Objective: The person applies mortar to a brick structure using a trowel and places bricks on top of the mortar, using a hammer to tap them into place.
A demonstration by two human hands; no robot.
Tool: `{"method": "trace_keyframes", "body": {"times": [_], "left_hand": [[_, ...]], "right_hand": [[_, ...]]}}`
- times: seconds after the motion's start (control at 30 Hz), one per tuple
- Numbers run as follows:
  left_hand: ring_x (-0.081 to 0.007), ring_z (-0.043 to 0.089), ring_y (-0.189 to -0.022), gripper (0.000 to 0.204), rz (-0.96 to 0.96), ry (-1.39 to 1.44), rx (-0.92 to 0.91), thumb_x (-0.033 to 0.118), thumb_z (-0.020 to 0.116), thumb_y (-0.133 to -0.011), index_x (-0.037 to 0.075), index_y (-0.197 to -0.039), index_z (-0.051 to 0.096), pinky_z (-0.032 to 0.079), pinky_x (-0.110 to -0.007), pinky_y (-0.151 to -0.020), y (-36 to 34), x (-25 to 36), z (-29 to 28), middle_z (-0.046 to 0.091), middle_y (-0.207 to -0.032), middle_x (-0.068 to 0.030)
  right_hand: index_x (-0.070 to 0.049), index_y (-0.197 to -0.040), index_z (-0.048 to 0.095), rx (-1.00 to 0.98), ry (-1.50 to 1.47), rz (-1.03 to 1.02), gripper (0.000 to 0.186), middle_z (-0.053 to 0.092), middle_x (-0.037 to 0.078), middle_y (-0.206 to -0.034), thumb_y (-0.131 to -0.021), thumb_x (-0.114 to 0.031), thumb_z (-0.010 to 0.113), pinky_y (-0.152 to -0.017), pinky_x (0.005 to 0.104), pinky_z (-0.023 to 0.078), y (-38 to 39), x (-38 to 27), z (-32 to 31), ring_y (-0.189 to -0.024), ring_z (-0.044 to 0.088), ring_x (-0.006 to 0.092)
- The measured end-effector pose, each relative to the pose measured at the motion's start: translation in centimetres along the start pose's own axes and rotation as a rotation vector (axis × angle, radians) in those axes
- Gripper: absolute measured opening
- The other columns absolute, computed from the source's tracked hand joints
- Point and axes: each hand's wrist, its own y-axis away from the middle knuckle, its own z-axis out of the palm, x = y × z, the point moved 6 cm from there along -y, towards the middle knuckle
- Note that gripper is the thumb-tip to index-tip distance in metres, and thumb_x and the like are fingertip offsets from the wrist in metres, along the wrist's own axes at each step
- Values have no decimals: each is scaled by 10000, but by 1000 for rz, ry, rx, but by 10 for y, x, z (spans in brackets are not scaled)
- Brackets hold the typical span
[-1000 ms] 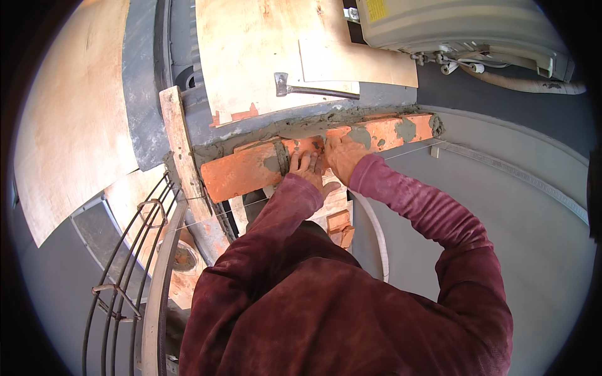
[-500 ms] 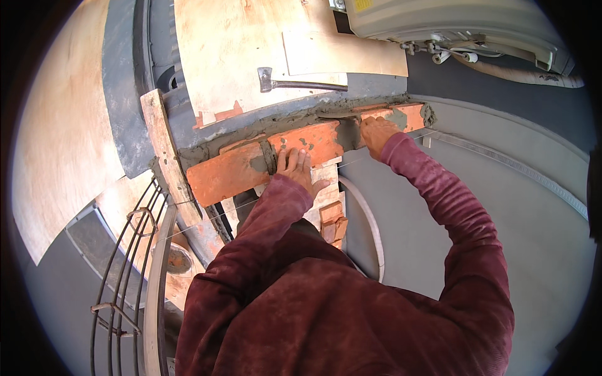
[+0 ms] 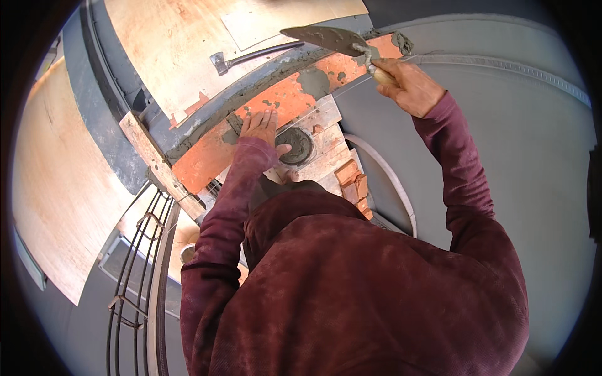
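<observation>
My right hand (image 3: pixel 411 86) is closed round the wooden handle of a pointed trowel (image 3: pixel 326 39), raised over the right end of a row of orange bricks. Grey mortar is smeared on its blade. Flat against the front of the brick row (image 3: pixel 282 97) lies my left hand (image 3: pixel 260 127), fingers stretched and thumb apart. Dark patches of wet mortar (image 3: pixel 313 83) mark the brick faces, and a rough lump of mortar (image 3: pixel 402 44) clings to the right end. Mortar also runs along the row's back edge.
A hatchet (image 3: pixel 251 57) lies on plywood behind the bricks. Below the row are a round container of mortar (image 3: pixel 295 146) and broken brick pieces (image 3: pixel 352 180). An upright board (image 3: pixel 160 160) stands at the row's left end, near a steel rebar cage (image 3: pixel 135 269). A pale hose (image 3: pixel 392 172) curves rightward.
My right hand has lifted the trowel up and right, away from the brick faces. My left hand stays on the bricks. The view has shifted, uncovering the mortar container.
</observation>
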Motion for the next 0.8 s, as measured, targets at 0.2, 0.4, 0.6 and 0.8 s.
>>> {"method": "trace_keyframes", "body": {"times": [0.2,0.4,0.6,0.8], "left_hand": [[-367,330,-1401,828,4,148,57,538,627,-865,-8,-1438,384,281,-430,-1150,15,-5,-32,389,-1492,-214],[-407,459,-1299,591,-90,193,195,538,326,-1007,96,-1329,551,344,-451,-1095,32,-40,-22,571,-1303,-224],[-374,536,-1222,610,-48,383,136,528,275,-1023,80,-1313,570,408,-403,-1033,29,-61,5,602,-1268,-204],[-349,553,-1225,478,9,332,46,393,497,-994,56,-1326,567,429,-380,-1029,20,-52,-18,599,-1299,-192]], "right_hand": [[58,-1245,543,394,-706,506,450,634,128,-884,-882,-187,647,-597,336,483,148,59,50,-699,612,215],[47,-1253,521,383,-1150,725,411,551,36,-722,-925,-180,619,-469,250,424,222,73,157,-547,510,80],[40,-1294,486,338,-1176,737,419,520,17,-679,-946,-165,598,-460,257,440,232,55,188,-529,515,91],[20,-1305,473,383,-1555,724,403,531,18,-680,-970,-178,578,-468,243,440,211,55,184,-501,490,78]]}}
